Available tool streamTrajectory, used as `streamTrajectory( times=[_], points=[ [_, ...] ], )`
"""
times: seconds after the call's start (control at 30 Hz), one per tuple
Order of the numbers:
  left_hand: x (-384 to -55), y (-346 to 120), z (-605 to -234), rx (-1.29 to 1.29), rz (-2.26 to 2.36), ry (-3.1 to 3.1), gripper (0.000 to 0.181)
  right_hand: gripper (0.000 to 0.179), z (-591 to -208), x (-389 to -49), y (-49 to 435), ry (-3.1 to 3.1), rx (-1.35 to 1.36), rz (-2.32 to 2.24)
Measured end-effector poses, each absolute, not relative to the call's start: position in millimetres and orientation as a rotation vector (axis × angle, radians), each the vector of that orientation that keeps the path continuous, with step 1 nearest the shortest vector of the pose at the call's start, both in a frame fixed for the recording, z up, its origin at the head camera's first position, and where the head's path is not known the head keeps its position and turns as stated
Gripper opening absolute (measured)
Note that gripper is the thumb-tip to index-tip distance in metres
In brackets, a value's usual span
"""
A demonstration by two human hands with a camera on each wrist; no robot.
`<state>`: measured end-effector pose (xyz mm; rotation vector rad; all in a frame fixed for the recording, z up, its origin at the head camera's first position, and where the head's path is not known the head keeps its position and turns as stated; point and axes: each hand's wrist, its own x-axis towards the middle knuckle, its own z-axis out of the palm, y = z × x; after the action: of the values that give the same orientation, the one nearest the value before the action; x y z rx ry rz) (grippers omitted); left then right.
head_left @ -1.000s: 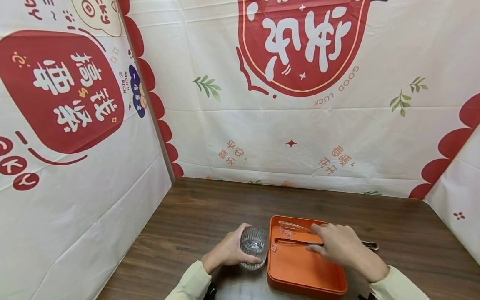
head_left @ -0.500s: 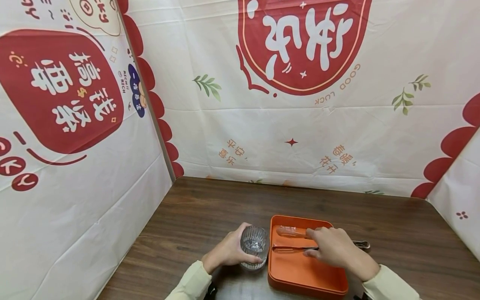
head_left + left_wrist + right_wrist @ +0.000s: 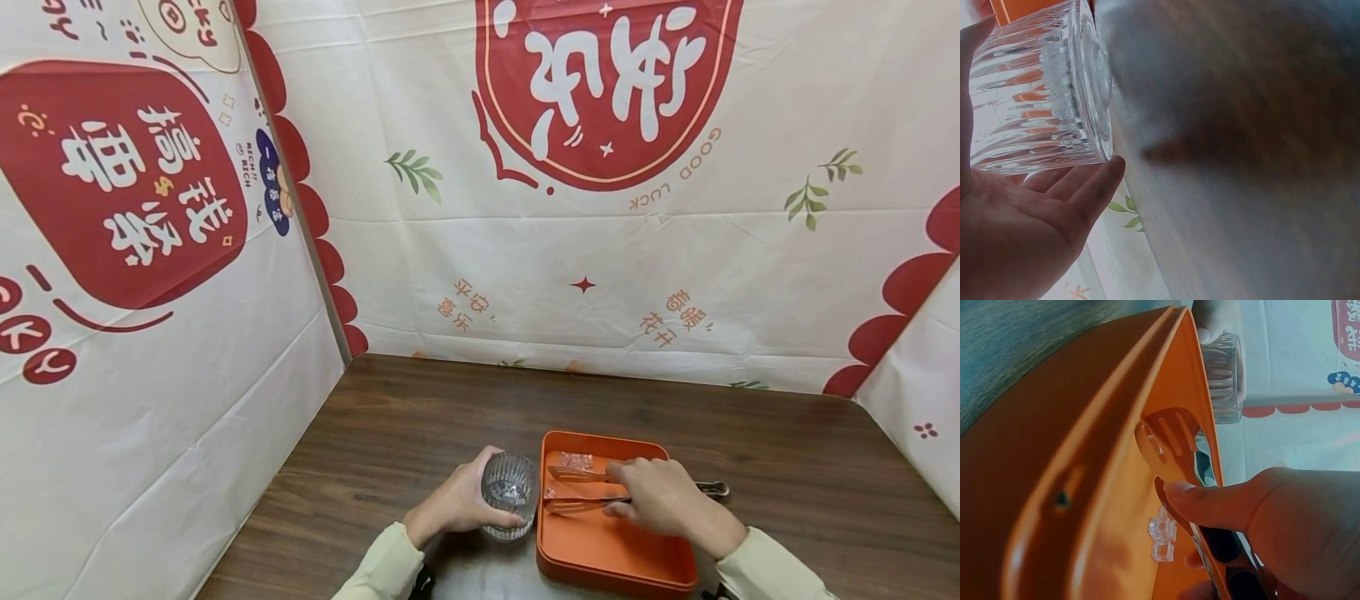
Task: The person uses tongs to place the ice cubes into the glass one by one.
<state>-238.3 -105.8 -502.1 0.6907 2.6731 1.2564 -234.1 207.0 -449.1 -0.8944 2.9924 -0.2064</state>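
An orange rectangular tray (image 3: 611, 550) lies on a dark wood-grain table (image 3: 390, 450). The right hand (image 3: 656, 496), over the tray's right-hand part, pinches slotted tongs (image 3: 1221, 544), thumb on one arm and fingers on the other. The tongs' heads are inside the tray, pointing to its left side, with the jaws apart; the looped handle end projects past the tray's right wall. Several small clear cubes (image 3: 576, 460) lie grouped in the tray's far left corner, beyond the tongs' farther head. Whether the tongs touch these cubes cannot be determined. Just left of the tray is a ribbed glass tumbler (image 3: 510, 492), mouth up. The left hand (image 3: 465, 493) grips it from the side away from the tray, thumb across the near side and fingers round the far side. Contact between tumbler and tray cannot be confirmed. Pale sleeves (image 3: 384, 557) cover both forearms. Behind the tray, past the table's far edge, hangs a white printed cloth (image 3: 525, 250) bearing red and green motifs.
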Motion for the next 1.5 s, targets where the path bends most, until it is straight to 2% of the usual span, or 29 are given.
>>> streamTrajectory(
  times=[0.5, 0.8, 1.5],
  points=[
    [-237.1, -105.5, -503.5, 0.695, 1.261, 2.683, 0.083, 0.021, -455.7, -234.5, 202.7, 3.063, -0.982, -0.147],
    [-237.9, -106.2, -502.7, 0.688, 1.272, 2.67, 0.084, 0.033, -455.8, -233.9, 199.2, 3.122, -1.014, -0.125],
    [-237.5, -106.3, -502.6, 0.705, 1.27, 2.679, 0.083, 0.029, -447.1, -231.4, 202.3, 3.183, -0.961, -0.169]
  ],
)
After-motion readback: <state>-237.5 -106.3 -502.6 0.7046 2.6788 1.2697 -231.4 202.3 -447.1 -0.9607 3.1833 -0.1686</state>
